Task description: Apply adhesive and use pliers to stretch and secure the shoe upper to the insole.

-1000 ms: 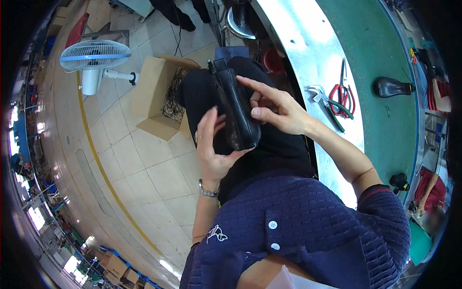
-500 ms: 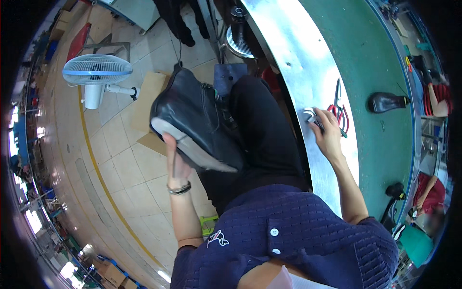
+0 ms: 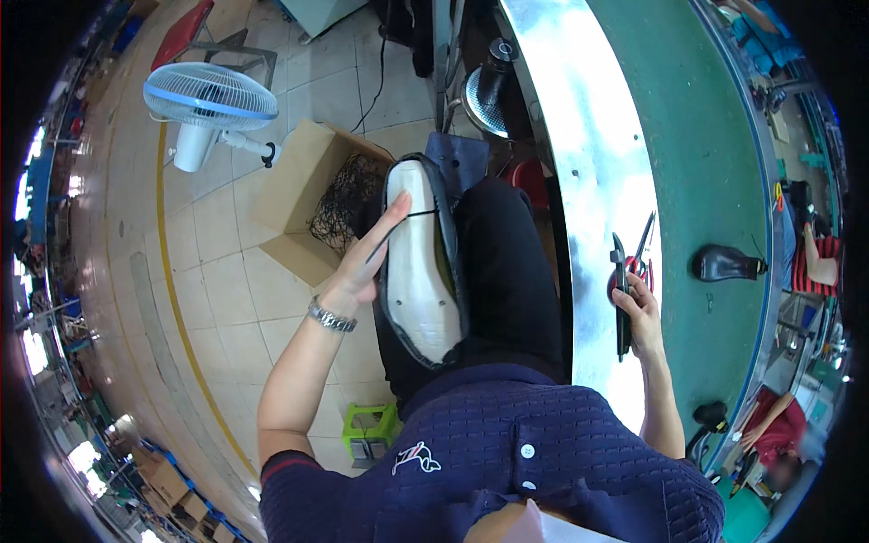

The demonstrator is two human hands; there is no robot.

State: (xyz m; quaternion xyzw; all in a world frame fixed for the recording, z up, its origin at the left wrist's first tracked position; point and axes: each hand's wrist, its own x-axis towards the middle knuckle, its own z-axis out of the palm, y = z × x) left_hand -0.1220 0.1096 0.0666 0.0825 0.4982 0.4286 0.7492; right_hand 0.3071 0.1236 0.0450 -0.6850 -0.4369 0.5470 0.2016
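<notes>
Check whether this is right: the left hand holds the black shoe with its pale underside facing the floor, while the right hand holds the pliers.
Wrong on one point: in the head view, the pale underside faces up, toward the camera. The left hand holds the black shoe, the right hand the pliers.

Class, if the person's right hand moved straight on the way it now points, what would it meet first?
Beyond the dark hand tool that the right hand grips, probably the red-handled tool lying on the metal bench top; height is hard to judge, so it might pass above.
</notes>
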